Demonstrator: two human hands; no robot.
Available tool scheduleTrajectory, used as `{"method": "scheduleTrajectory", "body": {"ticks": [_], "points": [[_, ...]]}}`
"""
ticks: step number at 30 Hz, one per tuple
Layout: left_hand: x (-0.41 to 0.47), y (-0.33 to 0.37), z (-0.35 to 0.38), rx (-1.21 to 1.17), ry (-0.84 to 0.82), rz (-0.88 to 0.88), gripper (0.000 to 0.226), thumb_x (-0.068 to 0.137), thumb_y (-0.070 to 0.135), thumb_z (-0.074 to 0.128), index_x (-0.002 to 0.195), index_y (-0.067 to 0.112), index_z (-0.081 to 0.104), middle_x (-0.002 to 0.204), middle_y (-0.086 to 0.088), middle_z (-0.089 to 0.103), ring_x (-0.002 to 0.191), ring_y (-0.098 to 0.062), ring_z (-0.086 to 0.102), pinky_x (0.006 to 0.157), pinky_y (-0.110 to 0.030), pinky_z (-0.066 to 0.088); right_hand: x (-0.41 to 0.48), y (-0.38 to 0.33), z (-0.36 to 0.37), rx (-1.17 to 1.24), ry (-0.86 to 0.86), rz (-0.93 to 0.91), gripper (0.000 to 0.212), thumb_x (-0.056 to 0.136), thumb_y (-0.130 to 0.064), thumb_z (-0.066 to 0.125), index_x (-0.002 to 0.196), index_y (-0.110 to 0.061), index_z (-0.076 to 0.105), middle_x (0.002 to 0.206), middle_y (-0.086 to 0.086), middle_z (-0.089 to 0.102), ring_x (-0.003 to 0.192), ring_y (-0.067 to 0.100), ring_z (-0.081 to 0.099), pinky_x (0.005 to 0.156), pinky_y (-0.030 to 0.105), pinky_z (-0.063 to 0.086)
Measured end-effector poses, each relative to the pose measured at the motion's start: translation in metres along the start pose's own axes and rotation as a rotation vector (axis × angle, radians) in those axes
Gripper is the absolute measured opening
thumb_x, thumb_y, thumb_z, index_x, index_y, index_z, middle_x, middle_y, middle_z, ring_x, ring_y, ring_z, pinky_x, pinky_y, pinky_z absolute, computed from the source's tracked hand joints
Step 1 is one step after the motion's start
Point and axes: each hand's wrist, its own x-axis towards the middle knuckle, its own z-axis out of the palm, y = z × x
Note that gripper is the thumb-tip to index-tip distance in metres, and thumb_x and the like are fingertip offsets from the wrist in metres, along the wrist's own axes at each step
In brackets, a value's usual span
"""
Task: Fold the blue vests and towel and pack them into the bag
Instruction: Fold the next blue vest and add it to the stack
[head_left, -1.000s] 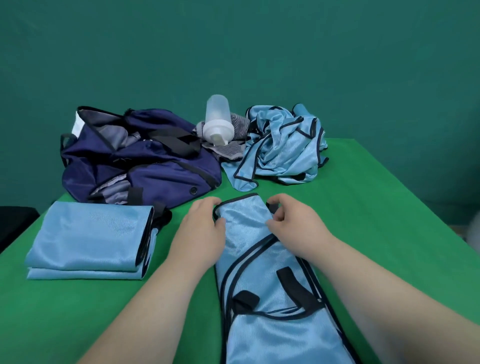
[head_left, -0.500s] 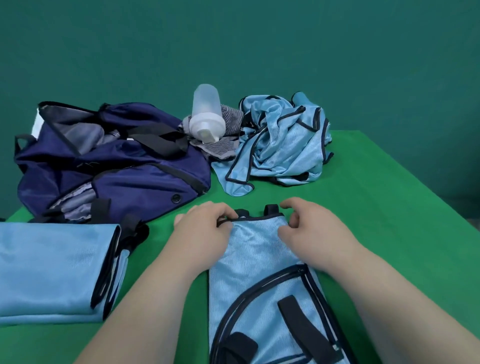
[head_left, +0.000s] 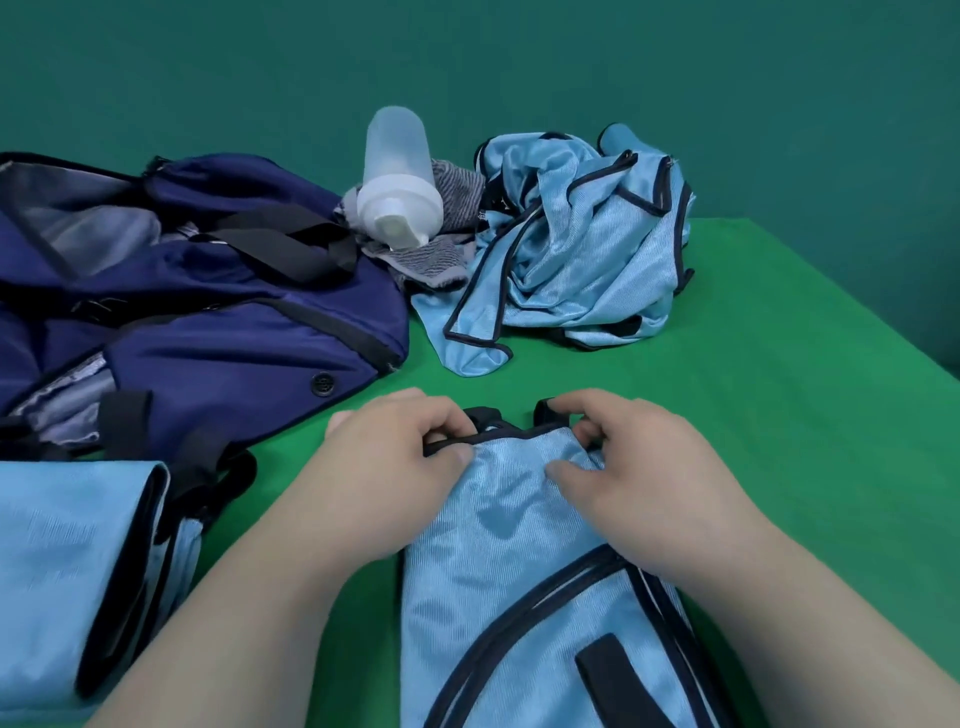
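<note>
Vest (head_left: 519, 566) pale-blue, navy trim | left hand (head_left: 395, 457), right hand (head_left: 649, 467) pinch edge

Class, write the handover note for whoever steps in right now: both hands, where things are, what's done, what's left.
Left hand and right hand: each pinches the far edge of the half-folded vest on the table.
Done: folded pile, near left, beside the open bag.
Crumpled vests on the far side; grey towel under the bottle.
Left: finish this fold, fold the rest, pack everything.
</note>
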Motion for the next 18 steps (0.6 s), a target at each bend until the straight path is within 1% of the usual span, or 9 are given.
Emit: {"method": "scheduleTrajectory", "body": {"ticks": [2, 3, 6, 8, 10, 12, 15, 17, 18], "points": [[-0.0001, -0.0021, 0.001, -0.014, -0.003, 0.017, 0.011, 0.088, 0.035, 0.065, 0.088, 0.044, 0.06, 0.087, 0.017, 0.058, 0.085, 0.0, 0.053, 0.093, -0.04, 0.042, -0.0005, 0.0013, 0.0014, 0.029, -0.013, 0.01, 0.041, 0.088, -0.032, 0.065, 0.126, -0.042, 0.055, 0.081, -0.013, 0.052, 0.073, 0.001, 0.046, 0.058, 0.018, 0.032], [-0.0004, -0.003, 0.001, -0.019, -0.006, 0.017, 0.011, 0.088, 0.035, 0.065, 0.089, 0.044, 0.059, 0.085, 0.015, 0.058, 0.083, -0.001, 0.054, 0.092, -0.04, 0.042, -0.0011, 0.0018, 0.0015, 0.047, -0.021, 0.014, 0.041, 0.088, -0.03, 0.065, 0.126, -0.042, 0.055, 0.08, -0.013, 0.052, 0.073, 0.0, 0.046, 0.057, 0.017, 0.032], [-0.0014, -0.0047, 0.0011, -0.024, -0.017, 0.018, 0.009, 0.088, 0.037, 0.064, 0.089, 0.044, 0.058, 0.089, 0.018, 0.056, 0.082, -0.004, 0.054, 0.09, -0.04, 0.043, -0.0021, 0.0029, -0.0003, 0.067, -0.021, 0.014, 0.041, 0.087, -0.027, 0.065, 0.124, -0.041, 0.056, 0.08, -0.012, 0.052, 0.075, 0.002, 0.046, 0.059, 0.017, 0.033], [-0.002, -0.0046, 0.0016, -0.019, -0.03, 0.018, 0.009, 0.089, 0.038, 0.064, 0.089, 0.045, 0.058, 0.092, 0.021, 0.054, 0.085, -0.007, 0.054, 0.089, -0.04, 0.043, -0.0032, 0.0024, -0.0006, 0.027, -0.015, -0.005, 0.042, 0.087, -0.029, 0.062, 0.127, -0.041, 0.055, 0.083, -0.014, 0.053, 0.08, 0.003, 0.047, 0.064, 0.018, 0.035], [-0.003, -0.0036, 0.0015, -0.007, -0.03, 0.023, 0.01, 0.089, 0.037, 0.064, 0.088, 0.045, 0.057, 0.09, 0.024, 0.055, 0.082, -0.005, 0.053, 0.082, -0.038, 0.041, -0.0042, 0.0013, -0.0008, -0.009, 0.002, -0.017, 0.044, 0.088, -0.033, 0.063, 0.13, -0.041, 0.055, 0.087, -0.017, 0.053, 0.086, 0.005, 0.049, 0.071, 0.024, 0.038], [-0.0043, -0.0033, 0.001, -0.003, -0.031, 0.014, 0.011, 0.088, 0.037, 0.065, 0.088, 0.045, 0.058, 0.082, 0.029, 0.057, 0.074, -0.006, 0.052, 0.07, -0.031, 0.036, -0.0045, 0.0008, -0.0007, -0.001, 0.018, -0.004, 0.043, 0.089, -0.034, 0.064, 0.131, -0.041, 0.055, 0.085, -0.017, 0.053, 0.087, 0.006, 0.049, 0.073, 0.027, 0.039], [-0.0059, -0.0029, 0.0005, -0.034, -0.034, 0.001, 0.013, 0.088, 0.034, 0.066, 0.088, 0.045, 0.06, 0.074, 0.023, 0.061, 0.059, -0.007, 0.052, 0.054, -0.024, 0.038, -0.0043, 0.0014, 0.0012, 0.018, -0.002, 0.008, 0.043, 0.09, -0.034, 0.064, 0.131, -0.043, 0.054, 0.083, -0.017, 0.052, 0.078, 0.002, 0.047, 0.065, 0.021, 0.036], [-0.0065, -0.0012, -0.0003, -0.056, -0.03, 0.004, 0.016, 0.089, 0.032, 0.067, 0.088, 0.047, 0.061, 0.077, 0.023, 0.062, 0.056, -0.007, 0.053, 0.049, -0.02, 0.041, -0.0042, 0.0015, 0.0026, 0.043, -0.018, 0.017, 0.043, 0.089, -0.032, 0.065, 0.13, -0.043, 0.054, 0.08, -0.015, 0.05, 0.071, -0.001, 0.044, 0.059, 0.015, 0.03], [-0.0066, -0.0011, -0.0004, -0.064, -0.028, 0.003, 0.017, 0.089, 0.032, 0.067, 0.088, 0.048, 0.061, 0.079, 0.024, 0.062, 0.059, -0.007, 0.055, 0.05, -0.018, 0.042, -0.0041, 0.0015, 0.0031, 0.047, -0.022, 0.019, 0.043, 0.089, -0.031, 0.065, 0.129, -0.043, 0.054, 0.079, -0.013, 0.05, 0.069, -0.001, 0.044, 0.058, 0.016, 0.03]]}}
